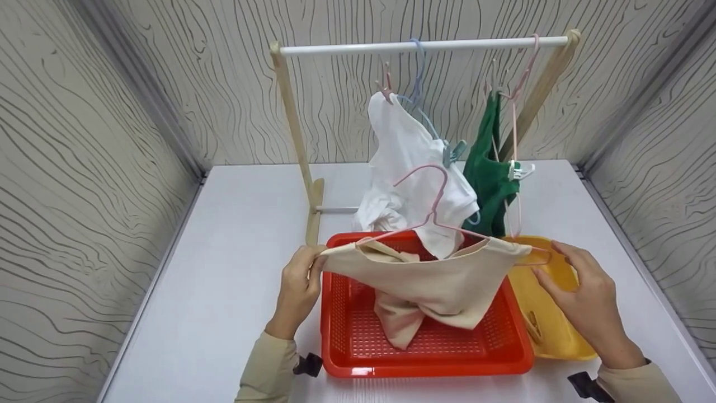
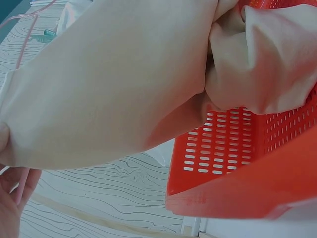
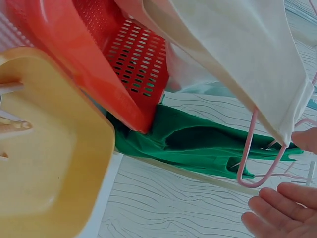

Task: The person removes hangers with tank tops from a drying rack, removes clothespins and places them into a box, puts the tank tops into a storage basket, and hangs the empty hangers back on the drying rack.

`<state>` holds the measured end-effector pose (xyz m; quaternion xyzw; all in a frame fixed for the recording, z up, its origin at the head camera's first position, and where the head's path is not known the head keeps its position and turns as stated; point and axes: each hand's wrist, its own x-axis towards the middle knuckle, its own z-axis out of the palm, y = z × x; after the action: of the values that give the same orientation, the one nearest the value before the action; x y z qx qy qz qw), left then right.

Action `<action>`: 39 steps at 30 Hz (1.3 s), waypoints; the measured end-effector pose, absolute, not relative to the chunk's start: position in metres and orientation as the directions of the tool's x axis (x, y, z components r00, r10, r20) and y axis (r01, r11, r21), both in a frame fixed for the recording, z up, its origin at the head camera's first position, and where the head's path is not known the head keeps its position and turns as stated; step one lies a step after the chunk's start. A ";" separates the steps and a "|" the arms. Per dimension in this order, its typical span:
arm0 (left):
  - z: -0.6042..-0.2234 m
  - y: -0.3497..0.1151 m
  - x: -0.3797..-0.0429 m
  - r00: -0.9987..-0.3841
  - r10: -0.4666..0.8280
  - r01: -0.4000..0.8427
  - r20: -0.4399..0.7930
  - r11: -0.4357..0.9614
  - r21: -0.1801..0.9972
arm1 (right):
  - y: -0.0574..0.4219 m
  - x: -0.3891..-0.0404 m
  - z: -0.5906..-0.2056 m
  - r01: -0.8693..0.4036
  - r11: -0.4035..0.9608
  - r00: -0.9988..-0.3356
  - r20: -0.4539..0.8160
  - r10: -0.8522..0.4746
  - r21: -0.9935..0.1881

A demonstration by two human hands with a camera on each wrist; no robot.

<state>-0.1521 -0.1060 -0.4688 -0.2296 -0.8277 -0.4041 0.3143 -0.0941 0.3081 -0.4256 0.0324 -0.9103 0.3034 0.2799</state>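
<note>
A beige garment (image 1: 436, 285) hangs on a pink hanger (image 1: 439, 196) over the red basket (image 1: 428, 369), its lower part bunched and drooping into the basket. My left hand (image 1: 297, 285) pinches the garment's left shoulder together with the hanger's end; in the left wrist view a bit of pink wire shows by the fingers. At the other side the hanger's tip sticks out past the fabric. My right hand (image 1: 593, 296) is beside that tip, thumb and fingers spread apart. The right wrist view shows its fingers (image 3: 277, 210) extended below the bare pink loop.
Behind stands a wooden rack with a white rail (image 1: 347, 49). On it hang a white garment (image 1: 400, 140) with clothespins on a blue hanger and a green garment (image 1: 484, 173) on a pink hanger. A yellow basin (image 1: 568, 336) holding clothespins (image 1: 534, 330) adjoins the basket's right side.
</note>
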 end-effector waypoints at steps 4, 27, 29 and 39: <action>-0.468 -0.105 -0.152 -0.700 0.128 0.633 0.702 0.566 0.528 | 0.303 -0.098 -0.423 -0.324 0.797 -0.806 0.590 0.050 -0.510; -0.468 -0.104 -0.150 -0.714 0.135 0.633 0.687 0.545 0.550 | 0.284 -0.117 -0.429 -0.549 0.719 -0.698 0.707 -0.114 -0.426; -0.469 -0.104 -0.150 -0.712 0.134 0.635 0.689 0.541 0.551 | 0.284 -0.118 -0.431 -0.553 0.708 -0.698 0.708 -0.106 -0.439; -0.467 -0.105 -0.150 -0.700 0.131 0.662 0.701 0.485 0.571 | 0.281 -0.117 -0.434 -0.543 0.685 -0.706 0.705 -0.061 -0.485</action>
<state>-0.1505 -0.1055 -0.4672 -0.2456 -0.8082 -0.4439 0.2991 -0.1168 0.2813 -0.4336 0.1771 -0.8527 0.3551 0.3398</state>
